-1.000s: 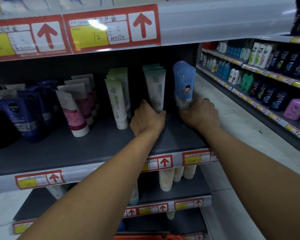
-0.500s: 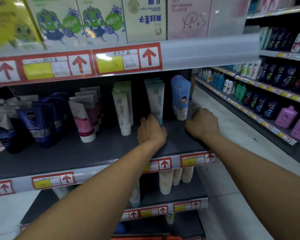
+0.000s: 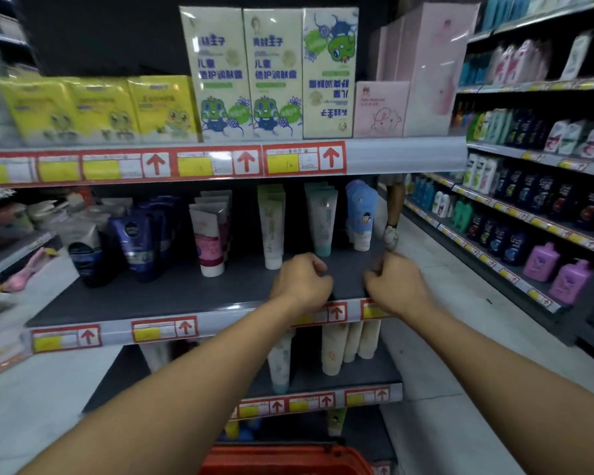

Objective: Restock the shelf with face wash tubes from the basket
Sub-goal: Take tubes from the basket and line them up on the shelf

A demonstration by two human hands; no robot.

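Note:
On the dark middle shelf (image 3: pixel 172 296) stand rows of face wash tubes: a white-and-teal row (image 3: pixel 323 221), a blue row with a cartoon face (image 3: pixel 360 214), a white-green row (image 3: pixel 271 228) and a pink-white row (image 3: pixel 208 238). My left hand (image 3: pixel 302 279) hovers over the shelf's front part, fingers curled, holding nothing. My right hand (image 3: pixel 396 282) is beside it, also curled and empty. Both are a little in front of the tubes and touch none. The orange basket (image 3: pixel 285 461) shows at the bottom edge; its contents are hidden.
Dark blue tubes and pouches (image 3: pixel 134 234) fill the shelf's left. Boxed children's creams (image 3: pixel 275 73) stand on the shelf above. Cream tubes (image 3: pixel 350 341) stand on the lower shelf. Another rack of bottles (image 3: pixel 528 207) runs along the right. A person's leg (image 3: pixel 393 210) stands in the aisle.
Both hands have drawn back from the teal and blue tubes toward the shelf's front edge and curled shut. The view has tilted up, showing the boxes above.

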